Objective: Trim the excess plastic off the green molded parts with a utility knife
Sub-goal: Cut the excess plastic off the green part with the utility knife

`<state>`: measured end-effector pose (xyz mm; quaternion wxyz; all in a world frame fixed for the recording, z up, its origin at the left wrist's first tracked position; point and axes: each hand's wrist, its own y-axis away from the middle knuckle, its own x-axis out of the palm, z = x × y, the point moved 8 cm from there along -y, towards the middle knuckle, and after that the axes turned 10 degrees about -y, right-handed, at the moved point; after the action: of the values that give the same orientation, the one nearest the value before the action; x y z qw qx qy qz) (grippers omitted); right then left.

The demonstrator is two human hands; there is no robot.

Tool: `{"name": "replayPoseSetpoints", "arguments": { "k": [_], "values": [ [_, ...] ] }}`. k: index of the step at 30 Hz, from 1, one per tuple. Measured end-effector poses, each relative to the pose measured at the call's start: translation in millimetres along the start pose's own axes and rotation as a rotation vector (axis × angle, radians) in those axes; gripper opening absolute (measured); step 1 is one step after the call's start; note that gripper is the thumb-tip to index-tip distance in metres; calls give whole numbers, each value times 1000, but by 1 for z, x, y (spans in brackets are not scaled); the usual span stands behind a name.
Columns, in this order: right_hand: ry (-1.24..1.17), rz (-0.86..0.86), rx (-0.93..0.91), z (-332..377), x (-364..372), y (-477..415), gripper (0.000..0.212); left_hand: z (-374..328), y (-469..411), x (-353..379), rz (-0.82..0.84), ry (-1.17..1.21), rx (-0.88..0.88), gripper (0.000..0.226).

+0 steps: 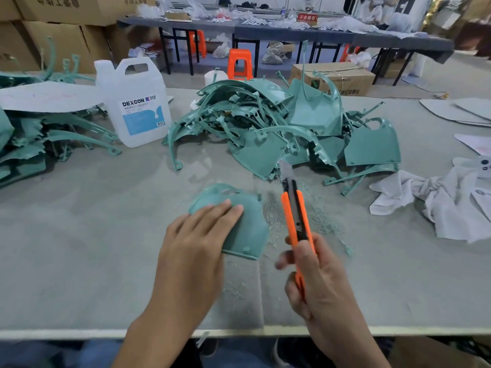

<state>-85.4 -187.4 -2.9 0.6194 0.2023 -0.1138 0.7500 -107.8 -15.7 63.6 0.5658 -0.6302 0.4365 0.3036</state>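
The left hand [196, 245] is lying flat on one green part [247, 229], fingers straight and close together, pressing it onto the table [79, 235]. The part is sitting domed side up near the table's front edge. Its far rim is showing blurred.

The right hand [313, 277] is curling round the lower handle of the orange knife [296, 216] and gripping it. Its forefinger is coming out blurred. The knife is pointing toward 12 o'clock and leaning slightly left, with the blade [286, 168] run out. The blade tip is blurred and is showing against the near edge of the pile [279, 123]. The knife is standing just at 3 o'clock of the part, with a gap showing between them.

Fine green shavings [318, 213] are lying scattered at 3 o'clock of the part, under and beyond the knife.

The pile of green parts is heaping up at 12 o'clock of the hands, curved strips tangling with flat panels. A white jug [135, 102] is standing upright at 9 o'clock of the pile. A second green stack [26, 144] is sitting at the far 9 o'clock edge, with a grey sheet [47, 96] resting on top. A crumpled white cloth [438, 203] is lying at 3 o'clock.

Beyond the table at 12 o'clock, an orange stool [240, 63] and a cardboard box [342, 78] are standing on the floor.
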Motion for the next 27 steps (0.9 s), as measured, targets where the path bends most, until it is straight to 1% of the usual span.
{"name": "replayPoseSetpoints", "arguments": {
  "k": [2,3,5,7,9,10,11,12,13,14,16,18,19,21,24,27],
  "values": [
    [-78,64,62,-6,15,2,55,-11,2,5,34,-40,50,63],
    [-106,64,90,-9,16,2,52,-14,3,7,40,-47,73,61],
    [-128,20,123,-11,10,1,53,-15,4,8,8,-62,105,56],
    [-162,-60,122,-8,-5,-1,54,-3,3,3,-17,-74,80,63],
    [-213,-94,122,-4,-18,-3,39,16,-1,-4,-21,11,30,64],
    [-235,-93,135,-2,-22,-4,32,23,-3,-9,-26,117,23,59],
    [-256,-90,159,-3,-27,-4,31,26,-4,-15,-39,244,33,47],
    [-273,-93,189,-5,-30,-5,34,25,-5,-21,-50,363,55,34],
    [-280,-102,218,-8,-34,-7,37,22,-6,-26,-60,436,78,22],
    [-270,-119,238,-11,-37,-9,37,18,-6,-29,-71,455,89,17],
    [-173,-175,247,-18,-45,-13,38,16,-8,-30,-71,386,87,20],
    [-77,-244,222,-26,-58,-14,48,22,-13,-27,-29,264,73,21],
    [-60,-266,216,-31,-63,-13,48,27,-17,-26,-5,197,73,24],
    [-8,-262,226,-40,-68,-8,39,35,-24,-18,55,58,82,36],
    [196,-187,217,-48,-65,-1,19,46,-37,9,213,-95,85,48],
    [324,-114,213,-47,-57,2,15,50,-45,23,275,-209,89,59]
  ]
}}
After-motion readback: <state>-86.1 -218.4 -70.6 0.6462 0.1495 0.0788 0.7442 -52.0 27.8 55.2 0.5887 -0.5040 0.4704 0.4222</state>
